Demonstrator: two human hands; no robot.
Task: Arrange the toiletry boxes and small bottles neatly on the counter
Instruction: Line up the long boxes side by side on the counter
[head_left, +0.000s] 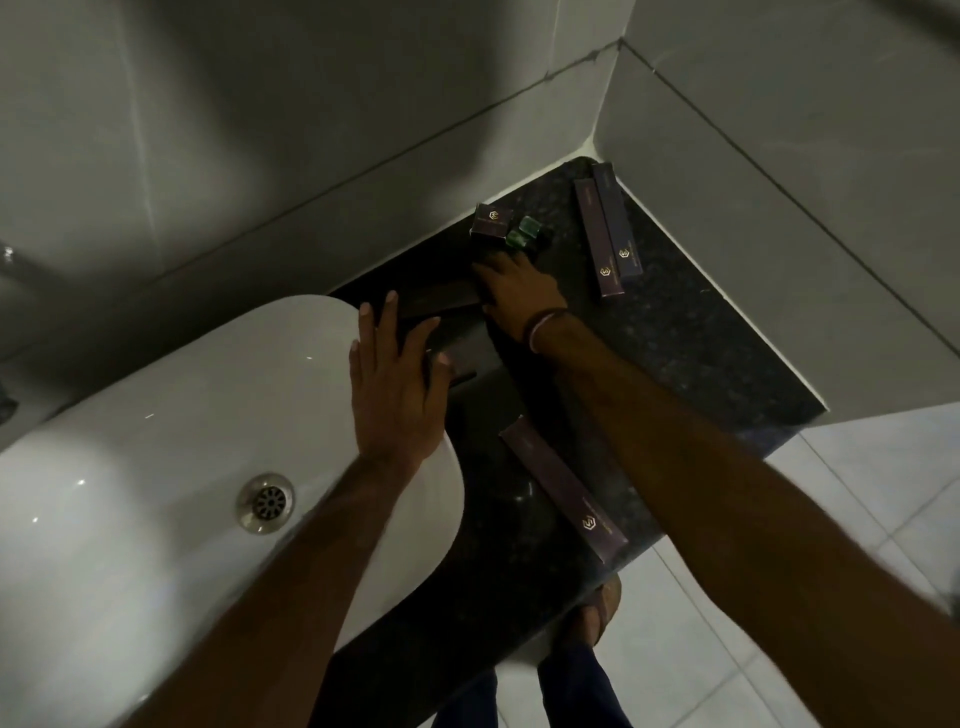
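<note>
Both forearms are bare from the lower edge of the picture up to the hands, with no sleeves showing. The left hand (395, 395) wears nothing on its fingers or wrist. The right hand (519, 296) has a thin dark cord bracelet with a paler strand beside it (540, 330) wound around the wrist. Below, dark navy trouser legs (576, 691) show, and a brown open sandal (602, 608) on one foot.

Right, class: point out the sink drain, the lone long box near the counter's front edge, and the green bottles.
sink drain (265, 502), head view, centre of grate.
lone long box (563, 489), head view, mid top face.
green bottles (525, 231), head view, a cap.
</note>
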